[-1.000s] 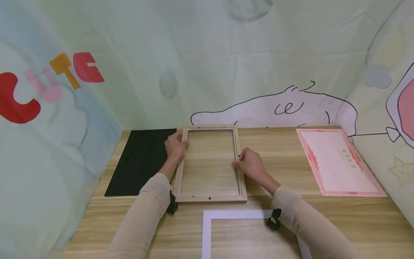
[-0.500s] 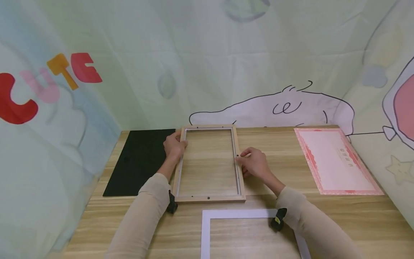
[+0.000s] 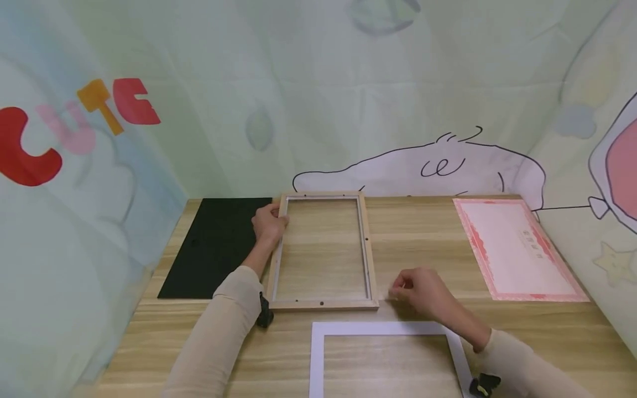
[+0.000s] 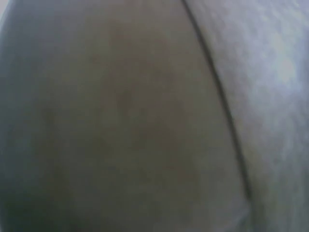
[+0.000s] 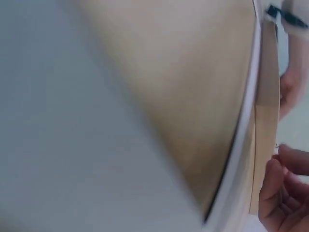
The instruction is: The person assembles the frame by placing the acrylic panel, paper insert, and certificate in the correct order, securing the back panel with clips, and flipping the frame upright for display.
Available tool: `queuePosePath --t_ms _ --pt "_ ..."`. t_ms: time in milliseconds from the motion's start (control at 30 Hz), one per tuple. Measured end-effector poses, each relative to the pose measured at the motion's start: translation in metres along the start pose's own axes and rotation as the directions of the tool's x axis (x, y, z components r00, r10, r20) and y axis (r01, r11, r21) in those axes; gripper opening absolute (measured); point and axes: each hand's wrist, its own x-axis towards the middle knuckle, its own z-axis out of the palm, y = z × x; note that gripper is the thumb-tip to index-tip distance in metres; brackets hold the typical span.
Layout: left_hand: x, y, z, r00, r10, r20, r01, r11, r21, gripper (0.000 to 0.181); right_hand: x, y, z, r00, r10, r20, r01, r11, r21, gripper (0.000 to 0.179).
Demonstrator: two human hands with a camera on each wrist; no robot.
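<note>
We're watching a pale wooden frame lying on the desk, the left hand gripping its left side!

Its slim rails are showing dark dots, a grey-white lip is running inside, and desk grain is showing through the middle; the right hand is curling near its lower right corner, fingertips close together, and we're not managing to tell whether they're pinching anything; on the backdrop we're reading bright lettering, "CUTE", while the pink-bordered sheet is carrying characters too small to read.
</note>
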Motion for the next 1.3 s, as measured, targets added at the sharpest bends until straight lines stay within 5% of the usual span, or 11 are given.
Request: queuePosePath --t_ms 100,300,400,600,1067,1300 --pt "0.001 0.0 0.0 1.0 0.002 -0.002 -0.002 1.0 0.024 0.042 -0.017 0.005 0.001 0.992 -0.104 0.076 0.108 0.993 -0.046 0.013" --pt "0.003 0.001 0.001 1.0 -0.001 -0.017 0.002 0.998 0.056 0.041 -0.031 0.007 0.002 0.94 -0.293 0.176 0.32 0.935 -0.154 0.035" --pt "0.002 0.001 0.001 1.0 -0.005 -0.014 0.006 0.999 0.045 0.041 -0.034 0.006 0.005 0.939 -0.278 0.203 0.318 0.927 -0.199 0.042" --pt "-0.001 0.003 0.002 1.0 -0.005 -0.01 0.005 1.0 0.031 0.04 -0.033 0.005 0.009 0.936 -0.274 0.221 0.324 0.916 -0.236 0.024" --pt "-0.001 0.003 0.001 1.0 -0.026 -0.01 0.026 0.999 0.027 0.042 -0.028 0.007 0.008 0.912 -0.332 0.239 0.383 0.899 -0.213 0.02" --pt "0.001 0.003 0.003 0.999 -0.029 -0.015 0.029 0.999 0.034 0.043 -0.035 0.004 0.009 0.924 -0.287 0.254 0.349 0.903 -0.251 0.027"
